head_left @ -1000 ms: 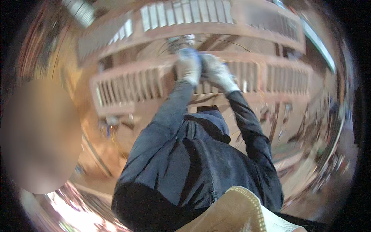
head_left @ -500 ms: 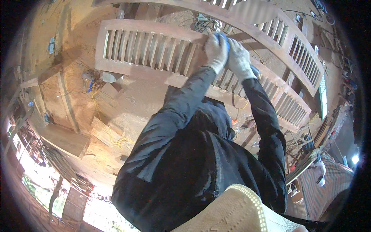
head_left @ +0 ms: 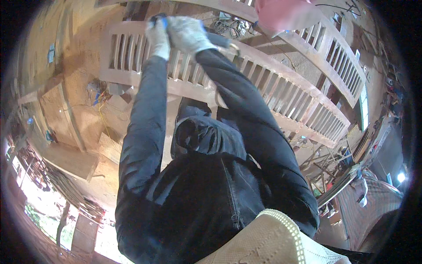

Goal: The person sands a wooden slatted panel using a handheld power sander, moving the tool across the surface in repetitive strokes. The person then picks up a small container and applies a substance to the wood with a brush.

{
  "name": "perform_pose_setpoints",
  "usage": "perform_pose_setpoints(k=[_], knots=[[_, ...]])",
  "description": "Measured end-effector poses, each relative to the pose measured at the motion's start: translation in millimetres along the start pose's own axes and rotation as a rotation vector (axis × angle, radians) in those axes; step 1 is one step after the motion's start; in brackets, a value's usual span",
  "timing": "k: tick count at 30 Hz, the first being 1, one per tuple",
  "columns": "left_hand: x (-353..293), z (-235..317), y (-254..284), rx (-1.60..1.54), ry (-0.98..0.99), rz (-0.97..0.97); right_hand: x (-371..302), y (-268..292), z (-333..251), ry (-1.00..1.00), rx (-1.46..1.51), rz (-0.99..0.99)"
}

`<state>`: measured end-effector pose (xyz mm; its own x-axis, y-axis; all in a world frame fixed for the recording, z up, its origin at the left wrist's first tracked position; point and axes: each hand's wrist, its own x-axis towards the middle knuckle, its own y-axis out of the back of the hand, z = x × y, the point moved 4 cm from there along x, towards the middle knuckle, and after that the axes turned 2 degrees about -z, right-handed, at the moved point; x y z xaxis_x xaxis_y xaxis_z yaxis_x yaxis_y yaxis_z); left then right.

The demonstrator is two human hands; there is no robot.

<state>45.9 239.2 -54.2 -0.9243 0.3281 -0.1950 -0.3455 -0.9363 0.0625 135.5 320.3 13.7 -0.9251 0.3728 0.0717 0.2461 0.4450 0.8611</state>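
Gloved left hand and right hand are both gripping a dark-and-blue tool over the slatted wooden panel's far left; contact is hiding. Level, two-handed support is probably suiting. Another panel is lying beyond.

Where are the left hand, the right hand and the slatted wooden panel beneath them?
Left hand [head_left: 158, 39], head view: gloved back.
Right hand [head_left: 189, 35], head view: gloved back.
Slatted wooden panel [head_left: 267, 60], head view: upper rail.

Left hand and right hand lie over the near panel, far panel beyond.
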Motion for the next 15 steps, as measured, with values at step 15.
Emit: perform_pose_setpoints(k=[15], knots=[[-232.7,-12.0,-205.1,0.199,-0.064,-0.114,-211.4,112.6,151.1,-0.193,-0.194,-0.305]])
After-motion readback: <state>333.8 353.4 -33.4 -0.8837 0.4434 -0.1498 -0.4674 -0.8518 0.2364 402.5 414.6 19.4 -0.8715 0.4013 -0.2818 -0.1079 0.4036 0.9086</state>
